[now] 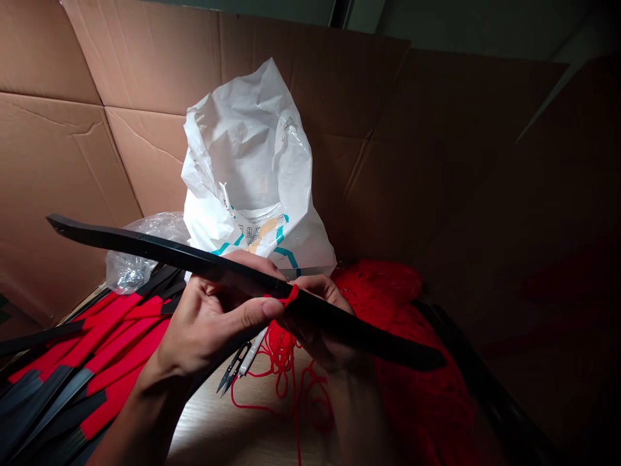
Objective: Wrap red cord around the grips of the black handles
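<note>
A long, slightly curved black blade-shaped piece (179,254) slants across the view, its pointed end at the upper left. My left hand (204,327) is closed on it, thumb pressed near its middle beside a loop of red cord (291,296). Around the piece, that loop sits between my two hands. My right hand (327,301) grips from behind, just right of the loop; most of its fingers are hidden. Below, a loose tangle of red cord (279,349) lies on the wooden table (218,433), with black thread snips (236,367) and a white stick-like item (253,351) beside it.
Several black pieces with red-covered middles (116,336) are piled at left. A big heap of red cord (402,336) fills the right side, in shadow. Behind stand a white plastic bag (247,149), a clear plastic bag (129,265) and cardboard walls (145,58).
</note>
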Motion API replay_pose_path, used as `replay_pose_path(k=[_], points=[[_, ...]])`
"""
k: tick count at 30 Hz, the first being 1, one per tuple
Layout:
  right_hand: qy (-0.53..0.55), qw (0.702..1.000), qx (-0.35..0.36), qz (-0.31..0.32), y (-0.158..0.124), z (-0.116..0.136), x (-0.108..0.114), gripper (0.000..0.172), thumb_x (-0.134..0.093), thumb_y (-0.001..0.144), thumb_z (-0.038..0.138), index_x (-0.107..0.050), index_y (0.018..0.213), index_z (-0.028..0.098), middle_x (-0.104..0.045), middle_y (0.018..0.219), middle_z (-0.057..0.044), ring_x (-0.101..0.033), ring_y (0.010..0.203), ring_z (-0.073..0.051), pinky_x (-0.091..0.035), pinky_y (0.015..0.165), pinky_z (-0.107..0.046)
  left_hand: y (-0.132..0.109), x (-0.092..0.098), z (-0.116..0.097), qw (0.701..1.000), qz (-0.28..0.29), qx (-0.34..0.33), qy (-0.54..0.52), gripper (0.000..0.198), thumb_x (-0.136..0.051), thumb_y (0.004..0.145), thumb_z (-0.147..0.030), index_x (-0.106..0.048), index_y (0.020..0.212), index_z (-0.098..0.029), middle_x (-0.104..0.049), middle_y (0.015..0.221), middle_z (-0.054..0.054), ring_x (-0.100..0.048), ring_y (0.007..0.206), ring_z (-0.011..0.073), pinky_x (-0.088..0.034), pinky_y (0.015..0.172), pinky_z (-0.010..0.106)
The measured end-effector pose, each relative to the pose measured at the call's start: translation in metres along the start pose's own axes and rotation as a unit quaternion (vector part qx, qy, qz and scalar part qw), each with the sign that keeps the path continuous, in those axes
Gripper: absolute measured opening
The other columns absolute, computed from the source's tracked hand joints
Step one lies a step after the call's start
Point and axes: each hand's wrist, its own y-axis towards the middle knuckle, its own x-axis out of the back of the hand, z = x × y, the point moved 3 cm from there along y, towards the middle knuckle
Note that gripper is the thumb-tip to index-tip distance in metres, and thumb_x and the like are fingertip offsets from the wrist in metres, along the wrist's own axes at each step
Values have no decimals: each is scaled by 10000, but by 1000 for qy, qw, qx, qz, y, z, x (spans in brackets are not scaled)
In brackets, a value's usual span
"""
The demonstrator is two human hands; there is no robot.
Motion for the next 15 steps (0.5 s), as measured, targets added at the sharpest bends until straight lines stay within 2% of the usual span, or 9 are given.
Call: replay_pose_path(k=[4, 8, 11, 15], points=[[21, 1000, -3, 11, -2, 1, -2, 275, -834, 908, 430, -794, 763, 200, -504, 504, 61, -362, 411, -53, -199, 399, -208, 3, 3, 3, 998, 45, -50, -17, 149, -879, 867, -154, -847, 974, -253, -700, 934, 31, -675, 873, 155, -578, 769, 254], [51, 998, -33, 11, -3, -5, -10, 284, -860, 873, 454, -807, 763, 197, -471, 467, 66, -342, 399, -57, -208, 399, -217, 4, 5, 4, 994, 61, -82, -32, 152, -874, 864, -133, -859, 974, -236, -689, 897, 11, -687, 824, 120, -585, 724, 209], [95, 994, -48, 16, -2, -11, -21, 276, -881, 838, 424, -753, 750, 196, -382, 489, 91, -256, 439, -52, -197, 429, -217, 5, 2, 4, 994, 15, -84, -70, 136, -898, 844, -141, -860, 932, -238, -729, 857, -5, -711, 806, 111, -596, 711, 185], [112, 993, -44, -23, 1, -19, -33, 336, -824, 900, 328, -589, 703, 191, -235, 572, 114, -144, 515, -56, -176, 483, -212, 8, 0, 9, 985, -125, -58, -106, 140, -965, 768, -177, -832, 808, -192, -741, 777, -17, -708, 741, 106, -602, 694, 177]])
